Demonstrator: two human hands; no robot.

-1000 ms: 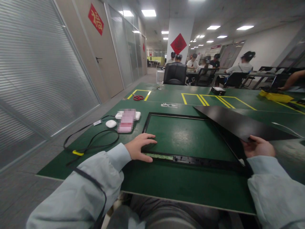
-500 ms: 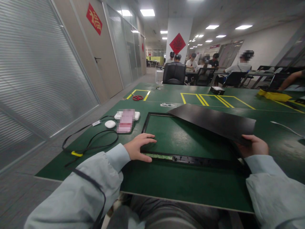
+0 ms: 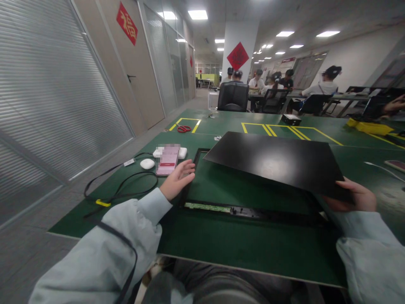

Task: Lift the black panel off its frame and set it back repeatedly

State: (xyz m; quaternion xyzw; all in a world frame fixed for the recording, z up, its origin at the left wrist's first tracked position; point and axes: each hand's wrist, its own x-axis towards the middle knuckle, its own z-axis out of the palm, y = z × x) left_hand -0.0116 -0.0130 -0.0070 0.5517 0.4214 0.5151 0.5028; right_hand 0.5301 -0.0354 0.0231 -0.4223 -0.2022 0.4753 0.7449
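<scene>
My right hand (image 3: 356,196) grips the right end of a flat black panel (image 3: 275,162), thumb on top and fingers underneath. The panel is tilted above a thin black rectangular frame (image 3: 268,214) and hides much of its far and right sides. Along the frame's near side runs a narrow green circuit board (image 3: 207,207). At the frame's left side, my left hand (image 3: 177,179) is open with its fingers extended and holds nothing. Whether its fingertips touch the frame I cannot tell.
Left of the frame lie a phone (image 3: 167,160), a white rounded case (image 3: 147,164) and a black lanyard (image 3: 120,196). Red scissors (image 3: 184,128) and a small black box (image 3: 291,120) rest farther back on the green table (image 3: 253,249). Several people sit in the background.
The panel has swung so that more of its top face shows, and my right hand has moved right with it. My left hand has shifted up and left along the frame.
</scene>
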